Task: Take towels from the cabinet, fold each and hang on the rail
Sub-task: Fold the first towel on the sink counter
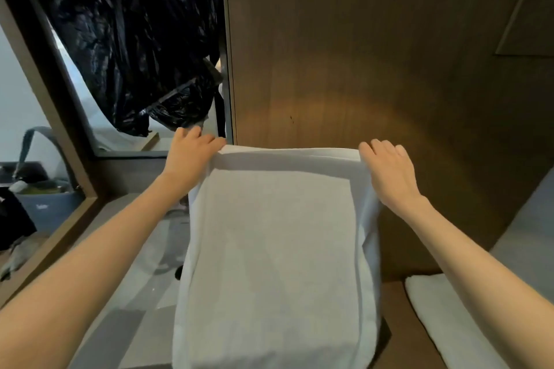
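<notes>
A white towel hangs in front of me, folded over along its top edge and draping down toward the bottom of the view. My left hand grips its upper left corner, fingers curled over the fold. My right hand holds the upper right corner the same way. Whatever the top fold rests on is hidden by the cloth, so no rail shows. A second white folded towel lies on the brown surface at the lower right.
A brown wood panel stands straight ahead. At the left a mirror is partly covered by black plastic sheeting. A grey bin and dark clutter sit at the far left. A pale countertop lies below my left arm.
</notes>
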Demonstrator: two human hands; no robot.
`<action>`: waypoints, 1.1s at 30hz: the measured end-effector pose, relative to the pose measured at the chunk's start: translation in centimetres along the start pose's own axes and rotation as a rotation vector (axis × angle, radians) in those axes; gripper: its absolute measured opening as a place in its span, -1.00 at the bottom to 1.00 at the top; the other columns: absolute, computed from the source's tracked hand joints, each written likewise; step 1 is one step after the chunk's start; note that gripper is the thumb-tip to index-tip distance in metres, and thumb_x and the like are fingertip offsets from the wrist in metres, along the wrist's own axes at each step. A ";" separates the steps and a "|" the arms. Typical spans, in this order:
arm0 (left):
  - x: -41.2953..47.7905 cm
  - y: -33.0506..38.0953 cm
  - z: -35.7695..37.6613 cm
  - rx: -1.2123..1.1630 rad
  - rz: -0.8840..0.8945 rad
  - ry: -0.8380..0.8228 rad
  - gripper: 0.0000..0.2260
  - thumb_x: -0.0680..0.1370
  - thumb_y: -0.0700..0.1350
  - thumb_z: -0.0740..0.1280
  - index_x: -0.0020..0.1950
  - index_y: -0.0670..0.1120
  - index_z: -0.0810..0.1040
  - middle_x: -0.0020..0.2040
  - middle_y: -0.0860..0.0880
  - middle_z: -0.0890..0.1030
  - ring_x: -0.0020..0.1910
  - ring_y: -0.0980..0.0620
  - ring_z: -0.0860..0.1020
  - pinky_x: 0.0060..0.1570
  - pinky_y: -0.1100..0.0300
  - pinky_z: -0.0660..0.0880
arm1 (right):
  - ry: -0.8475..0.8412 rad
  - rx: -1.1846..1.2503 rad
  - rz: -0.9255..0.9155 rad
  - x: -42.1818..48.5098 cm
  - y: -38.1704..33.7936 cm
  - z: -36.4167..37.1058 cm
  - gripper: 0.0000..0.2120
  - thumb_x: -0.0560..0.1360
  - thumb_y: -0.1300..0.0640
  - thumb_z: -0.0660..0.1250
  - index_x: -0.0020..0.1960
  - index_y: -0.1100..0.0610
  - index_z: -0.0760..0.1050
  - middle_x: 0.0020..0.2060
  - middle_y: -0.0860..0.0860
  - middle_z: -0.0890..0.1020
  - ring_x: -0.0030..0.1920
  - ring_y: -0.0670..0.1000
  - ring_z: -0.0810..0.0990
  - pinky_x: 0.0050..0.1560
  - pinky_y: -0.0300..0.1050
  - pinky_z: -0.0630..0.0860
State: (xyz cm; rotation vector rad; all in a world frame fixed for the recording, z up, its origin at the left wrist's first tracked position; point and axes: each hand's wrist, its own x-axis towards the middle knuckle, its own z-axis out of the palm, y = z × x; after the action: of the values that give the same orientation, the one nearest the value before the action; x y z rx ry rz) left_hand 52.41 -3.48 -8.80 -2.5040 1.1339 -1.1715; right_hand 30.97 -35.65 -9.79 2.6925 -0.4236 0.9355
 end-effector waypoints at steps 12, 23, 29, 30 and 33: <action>7.0 -1.5 9.6 0.049 -0.058 0.016 -0.64 0.20 -0.49 0.43 -0.12 -0.12 0.62 -0.33 -0.10 0.56 -0.26 -0.16 0.48 -0.24 0.04 0.31 | -0.114 0.054 -0.007 9.5 1.9 11.8 -0.63 0.41 0.20 0.48 0.18 0.16 0.49 0.08 0.12 0.57 0.06 0.13 0.50 0.10 -0.03 0.41; -1.1 3.1 17.5 -0.141 -0.086 -0.164 -0.73 0.37 -0.35 0.42 0.00 -0.08 0.63 -0.12 -0.08 0.60 -0.12 -0.12 0.44 -0.17 0.05 0.20 | -0.292 0.113 -0.078 2.1 0.9 21.2 -0.59 0.22 0.37 0.55 0.01 0.17 0.55 -0.09 0.10 0.61 -0.08 0.14 0.54 -0.13 0.00 0.46; -5.6 7.2 18.5 -0.310 -0.169 -0.315 -0.72 0.38 -0.33 0.44 -0.02 -0.01 0.69 -0.06 0.00 0.64 -0.11 -0.07 0.48 -0.11 0.07 0.30 | -0.515 0.146 -0.144 -3.8 -0.3 23.8 -0.65 0.19 0.32 0.51 -0.11 0.08 0.49 -0.21 0.02 0.56 -0.16 0.12 0.53 -0.20 -0.04 0.37; -6.5 7.9 18.6 -0.330 -0.168 -0.379 -0.70 0.35 -0.32 0.47 -0.02 0.01 0.69 -0.03 0.01 0.65 -0.08 -0.06 0.50 -0.06 0.05 0.34 | -0.623 0.165 -0.147 -4.9 -0.5 24.1 -0.68 0.27 0.26 0.48 -0.06 0.05 0.47 -0.14 0.00 0.56 -0.08 0.10 0.54 -0.13 -0.03 0.37; -9.3 10.1 18.6 -0.380 -0.101 -0.517 -0.65 0.21 -0.20 0.59 -0.08 0.09 0.68 -0.02 0.01 0.65 -0.12 -0.05 0.58 0.01 0.01 0.32 | -0.971 0.262 -0.112 -7.9 -1.6 24.2 -0.72 0.47 0.13 0.25 0.18 -0.01 0.39 0.12 -0.01 0.45 0.18 0.08 0.44 0.11 -0.02 0.29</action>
State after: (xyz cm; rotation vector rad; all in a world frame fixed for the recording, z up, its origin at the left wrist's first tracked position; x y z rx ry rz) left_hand 56.05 -7.22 -31.35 -2.9154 1.1694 -0.2879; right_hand 39.06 -40.77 -33.40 3.2015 -0.3174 -0.4487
